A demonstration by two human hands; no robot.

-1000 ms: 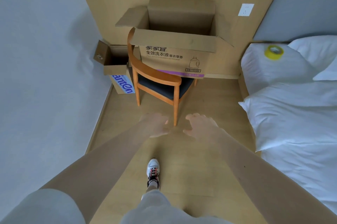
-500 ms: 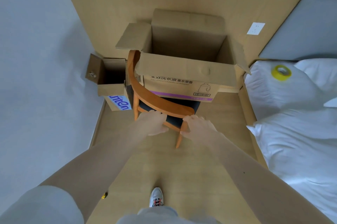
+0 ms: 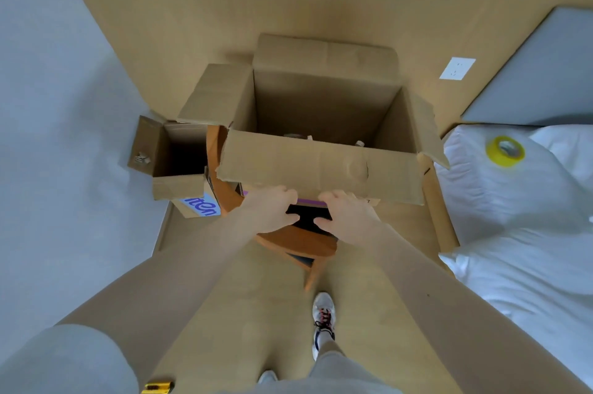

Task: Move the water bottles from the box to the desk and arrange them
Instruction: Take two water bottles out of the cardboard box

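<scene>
A large open cardboard box [image 3: 321, 166] stands on a wooden chair [image 3: 288, 238] against the wood-panelled wall. Its front flap leans toward me and hides most of the inside. Just above that flap two small pale tops [image 3: 359, 143] peek out, possibly bottle caps. My left hand [image 3: 272, 209] and my right hand [image 3: 348, 215] reach side by side over the chair's curved back rail, just below the flap's lower edge. Their fingers are loosely bent and hold nothing. No desk is in view.
A small open carton [image 3: 178, 166] sits on the floor left of the chair, by the grey wall. A white bed [image 3: 519, 217] with a yellow tape roll [image 3: 505, 151] fills the right side. A small yellow object [image 3: 157, 388] lies on the floor near my left leg.
I have stepped closer, so the box and chair now fill the middle of the view. Both hands moved forward from above the floor to above the chair's back rail.
</scene>
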